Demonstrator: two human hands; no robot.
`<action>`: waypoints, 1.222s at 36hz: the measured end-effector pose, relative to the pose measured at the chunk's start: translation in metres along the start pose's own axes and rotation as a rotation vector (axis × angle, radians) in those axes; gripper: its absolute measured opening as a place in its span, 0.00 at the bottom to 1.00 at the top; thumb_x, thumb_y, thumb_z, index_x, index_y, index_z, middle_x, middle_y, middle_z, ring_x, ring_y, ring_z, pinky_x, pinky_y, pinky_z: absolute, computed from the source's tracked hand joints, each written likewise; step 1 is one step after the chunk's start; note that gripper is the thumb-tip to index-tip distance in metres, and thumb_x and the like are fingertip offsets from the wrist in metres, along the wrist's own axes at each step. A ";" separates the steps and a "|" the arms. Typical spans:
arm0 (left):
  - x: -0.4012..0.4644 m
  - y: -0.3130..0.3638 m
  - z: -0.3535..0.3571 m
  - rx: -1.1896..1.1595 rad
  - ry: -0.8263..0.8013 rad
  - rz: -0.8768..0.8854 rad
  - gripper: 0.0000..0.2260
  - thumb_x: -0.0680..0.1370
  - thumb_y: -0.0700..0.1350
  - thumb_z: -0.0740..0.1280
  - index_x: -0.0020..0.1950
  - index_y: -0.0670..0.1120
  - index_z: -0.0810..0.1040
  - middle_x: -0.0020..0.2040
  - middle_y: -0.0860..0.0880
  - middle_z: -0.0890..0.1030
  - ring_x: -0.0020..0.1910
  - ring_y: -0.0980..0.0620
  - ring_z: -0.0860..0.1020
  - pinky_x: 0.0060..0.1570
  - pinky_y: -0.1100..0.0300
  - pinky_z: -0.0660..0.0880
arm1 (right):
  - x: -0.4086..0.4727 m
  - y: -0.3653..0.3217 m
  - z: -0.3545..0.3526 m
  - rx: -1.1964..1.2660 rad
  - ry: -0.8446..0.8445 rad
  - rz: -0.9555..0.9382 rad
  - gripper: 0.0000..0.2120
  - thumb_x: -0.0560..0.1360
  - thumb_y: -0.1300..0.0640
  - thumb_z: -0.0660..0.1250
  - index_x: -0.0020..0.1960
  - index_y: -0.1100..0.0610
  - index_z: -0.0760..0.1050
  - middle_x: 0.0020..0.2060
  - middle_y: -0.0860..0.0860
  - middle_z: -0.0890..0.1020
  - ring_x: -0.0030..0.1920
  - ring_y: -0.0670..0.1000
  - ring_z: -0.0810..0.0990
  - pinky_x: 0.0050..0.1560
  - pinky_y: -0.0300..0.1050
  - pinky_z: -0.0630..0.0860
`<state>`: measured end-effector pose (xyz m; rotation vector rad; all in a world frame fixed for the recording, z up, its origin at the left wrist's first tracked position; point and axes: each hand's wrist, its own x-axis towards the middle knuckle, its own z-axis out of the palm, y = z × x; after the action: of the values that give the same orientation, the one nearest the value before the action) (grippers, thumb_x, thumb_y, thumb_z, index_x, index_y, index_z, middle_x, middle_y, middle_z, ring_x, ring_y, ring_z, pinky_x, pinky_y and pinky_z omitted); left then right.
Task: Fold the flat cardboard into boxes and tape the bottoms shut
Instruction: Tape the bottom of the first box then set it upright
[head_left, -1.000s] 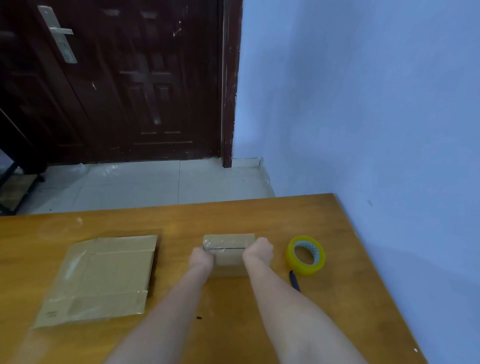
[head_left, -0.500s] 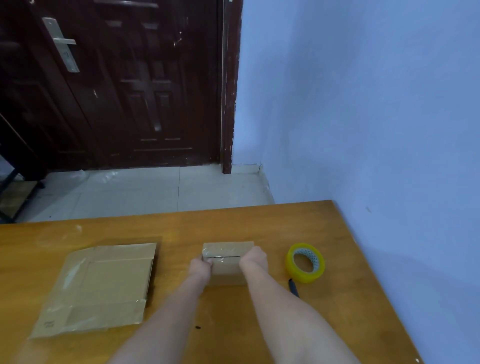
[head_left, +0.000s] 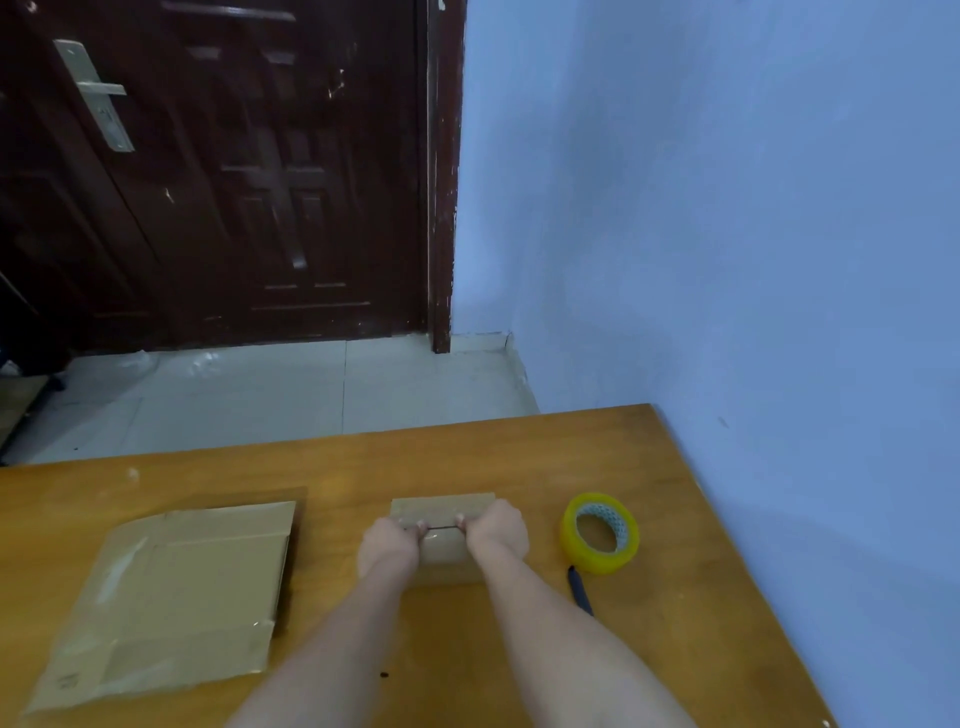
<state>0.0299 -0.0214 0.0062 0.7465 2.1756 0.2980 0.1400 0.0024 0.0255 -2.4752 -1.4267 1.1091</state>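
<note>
On the wooden table, between flat brown cardboard at left and a yellow tape roll at right, we held a small brown cardboard box. Our left hand and right hand had fingers curled onto its top seam. We judged it light, stiff yet crushable, best gripped by its side walls.

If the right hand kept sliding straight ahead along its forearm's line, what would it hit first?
The right hand already grips the small box, so it would push that first. Past the box, the table looks bare up to its far edge, though depth is hard to judge.
</note>
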 end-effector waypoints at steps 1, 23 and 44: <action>0.001 0.000 0.000 -0.014 0.005 -0.001 0.19 0.76 0.53 0.67 0.56 0.38 0.78 0.57 0.39 0.80 0.56 0.41 0.79 0.52 0.55 0.74 | 0.002 0.001 0.000 0.005 0.003 -0.003 0.22 0.71 0.44 0.71 0.57 0.58 0.78 0.56 0.54 0.81 0.57 0.55 0.80 0.51 0.46 0.77; 0.021 -0.017 -0.009 -0.272 -0.007 -0.086 0.19 0.81 0.49 0.59 0.58 0.34 0.77 0.58 0.35 0.78 0.57 0.36 0.76 0.56 0.51 0.75 | 0.023 0.016 -0.013 0.083 -0.058 -0.032 0.12 0.79 0.59 0.62 0.58 0.63 0.78 0.56 0.58 0.81 0.56 0.59 0.79 0.49 0.44 0.76; 0.023 -0.011 -0.013 -0.398 -0.050 -0.145 0.17 0.79 0.49 0.65 0.53 0.33 0.76 0.53 0.36 0.78 0.54 0.37 0.76 0.57 0.47 0.75 | 0.033 0.016 -0.018 0.066 -0.107 -0.020 0.16 0.80 0.52 0.63 0.57 0.65 0.78 0.55 0.59 0.81 0.56 0.58 0.80 0.44 0.43 0.71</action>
<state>0.0038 -0.0157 -0.0039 0.3676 2.0221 0.6078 0.1728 0.0244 0.0147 -2.3858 -1.4137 1.2803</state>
